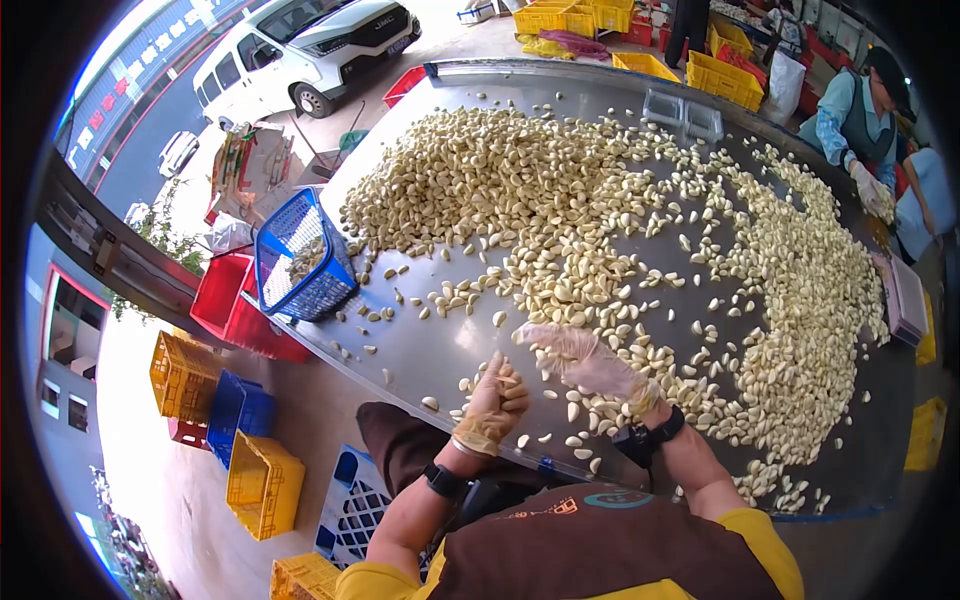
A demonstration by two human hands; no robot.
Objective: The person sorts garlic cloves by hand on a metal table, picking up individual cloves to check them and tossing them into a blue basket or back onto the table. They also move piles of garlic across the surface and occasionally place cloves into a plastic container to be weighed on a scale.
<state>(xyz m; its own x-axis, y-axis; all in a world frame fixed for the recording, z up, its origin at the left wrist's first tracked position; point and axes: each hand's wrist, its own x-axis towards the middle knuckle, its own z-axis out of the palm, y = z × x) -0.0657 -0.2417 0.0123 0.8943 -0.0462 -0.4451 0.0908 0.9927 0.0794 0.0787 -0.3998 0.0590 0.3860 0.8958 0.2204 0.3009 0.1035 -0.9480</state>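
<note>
Many pale peeled cloves, which look like garlic (480,165), lie in heaps and loose over a metal table (455,345). My left hand (492,405), in a thin glove with bare fingertips, is closed over the near edge area of the table, with cloves beside it; what its fingers hold is too small to name. To its right, my right hand (580,362), in a whitish glove, reaches leftward over the cloves with its fingers stretched out. A blue basket (305,260) with some small pieces inside stands at the table's left edge.
Clear plastic trays (683,115) sit at the far side. A pink-white box (900,300) is at the right edge. A co-worker (865,120) stands at the far right. Red bins (235,305) and yellow crates (265,485) stand left, below the table. A white van (300,55) is beyond.
</note>
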